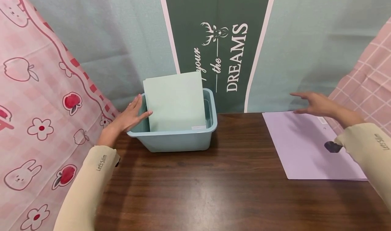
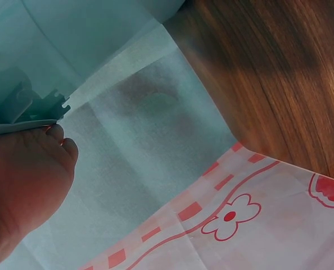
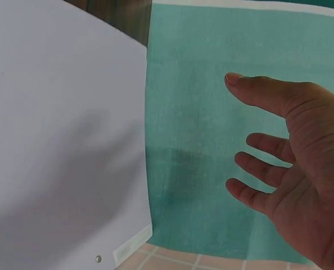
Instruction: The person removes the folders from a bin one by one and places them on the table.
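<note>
A light blue plastic bin (image 1: 178, 141) stands on the table with pale green folders (image 1: 177, 103) upright inside, leaning a little. My left hand (image 1: 129, 115) is at the bin's left rim, fingers extended and thumb pointing toward the folders' left edge. In the left wrist view, the left hand (image 2: 29, 180) is against the outside of the bin (image 2: 88, 39). A lilac folder (image 1: 314, 149) lies flat at the right. Above its far edge hovers my right hand (image 1: 320, 105), fingers spread and holding nothing. The right wrist view shows this hand (image 3: 302, 157) apart from the lilac folder (image 3: 60, 112).
The brown wooden table (image 1: 201, 190) stretches between bin and lilac folder. Behind it hangs a grey-green cloth (image 1: 293, 37) with printed lettering. Pink patterned cloth (image 1: 39, 98) hangs close at the left, and pink checked cloth (image 1: 366, 78) at the right.
</note>
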Action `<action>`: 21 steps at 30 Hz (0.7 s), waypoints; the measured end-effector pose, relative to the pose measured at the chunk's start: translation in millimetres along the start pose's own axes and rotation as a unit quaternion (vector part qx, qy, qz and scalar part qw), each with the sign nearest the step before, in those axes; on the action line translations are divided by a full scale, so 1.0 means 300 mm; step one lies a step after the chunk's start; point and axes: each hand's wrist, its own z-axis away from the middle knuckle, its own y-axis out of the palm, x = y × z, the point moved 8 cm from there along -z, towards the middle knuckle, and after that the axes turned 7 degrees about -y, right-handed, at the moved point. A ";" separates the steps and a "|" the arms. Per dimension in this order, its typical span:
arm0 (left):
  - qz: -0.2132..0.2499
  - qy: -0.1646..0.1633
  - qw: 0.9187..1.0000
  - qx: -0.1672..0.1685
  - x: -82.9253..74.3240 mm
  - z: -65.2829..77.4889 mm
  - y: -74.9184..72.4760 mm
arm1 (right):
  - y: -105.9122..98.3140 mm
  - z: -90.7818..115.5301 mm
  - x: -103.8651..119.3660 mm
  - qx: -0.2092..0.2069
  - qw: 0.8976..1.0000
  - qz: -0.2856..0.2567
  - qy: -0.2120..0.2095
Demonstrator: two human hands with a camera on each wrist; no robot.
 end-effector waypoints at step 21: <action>-0.003 -0.001 1.000 0.003 -0.001 -0.009 0.001 | -0.004 -0.079 0.143 0.014 0.999 -0.020 -0.024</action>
